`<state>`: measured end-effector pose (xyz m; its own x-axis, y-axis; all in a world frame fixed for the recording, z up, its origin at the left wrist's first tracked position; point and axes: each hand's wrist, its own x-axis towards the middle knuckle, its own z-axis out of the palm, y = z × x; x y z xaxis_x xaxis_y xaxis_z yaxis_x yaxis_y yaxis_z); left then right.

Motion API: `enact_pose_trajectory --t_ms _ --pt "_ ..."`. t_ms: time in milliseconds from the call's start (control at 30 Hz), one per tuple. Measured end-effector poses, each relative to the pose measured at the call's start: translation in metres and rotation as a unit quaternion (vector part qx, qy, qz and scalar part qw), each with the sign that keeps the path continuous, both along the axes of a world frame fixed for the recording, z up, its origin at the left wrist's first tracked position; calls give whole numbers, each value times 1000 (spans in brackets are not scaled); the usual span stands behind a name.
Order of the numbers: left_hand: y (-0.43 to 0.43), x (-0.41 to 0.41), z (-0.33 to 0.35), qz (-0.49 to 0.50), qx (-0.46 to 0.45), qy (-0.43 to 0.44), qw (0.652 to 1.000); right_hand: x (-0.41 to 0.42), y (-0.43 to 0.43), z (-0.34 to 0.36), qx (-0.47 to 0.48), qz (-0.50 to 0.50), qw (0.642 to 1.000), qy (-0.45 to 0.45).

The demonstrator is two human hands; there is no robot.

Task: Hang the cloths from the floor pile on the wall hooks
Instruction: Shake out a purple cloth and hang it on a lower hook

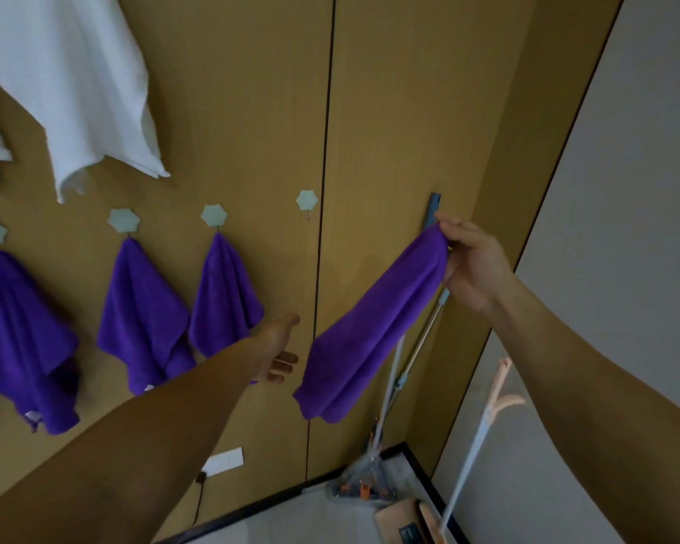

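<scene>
The left hand (277, 347) reaches forward with fingers loosely spread, holding nothing, just beside the lower end of a purple cloth (373, 323). The right hand (472, 261) pinches that cloth's top corner. Its long axis slants from upper right down to lower left, in front of the wooden wall (389, 111). Beyond, a bare hook (306, 201) sits beside three hung purple cloths (224, 296).

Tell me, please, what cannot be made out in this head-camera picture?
Head view: white terry towel, its hook cut off by the top edge.
Head view: purple microfibre cloth, its pinched corner hidden by the right hand.
Floor pile: outside the frame.
</scene>
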<state>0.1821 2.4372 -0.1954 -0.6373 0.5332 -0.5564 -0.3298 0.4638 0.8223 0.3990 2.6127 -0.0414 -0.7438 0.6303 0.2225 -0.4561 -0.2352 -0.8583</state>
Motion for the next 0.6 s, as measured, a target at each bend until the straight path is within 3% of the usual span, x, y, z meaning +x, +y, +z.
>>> enact_pose_trajectory --t_ms 133,300,500,600 --pt "0 2 -7 -81 29 -63 994 -13 -8 11 -14 33 999 20" --pt "7 14 -24 -173 -28 -67 982 -30 -27 18 2 37 999 10" --pt "17 37 -26 -386 -39 -184 903 -33 -31 26 22 29 999 9" --pt "18 41 -22 -377 -8 -166 911 -30 -30 28 24 13 1000 13"
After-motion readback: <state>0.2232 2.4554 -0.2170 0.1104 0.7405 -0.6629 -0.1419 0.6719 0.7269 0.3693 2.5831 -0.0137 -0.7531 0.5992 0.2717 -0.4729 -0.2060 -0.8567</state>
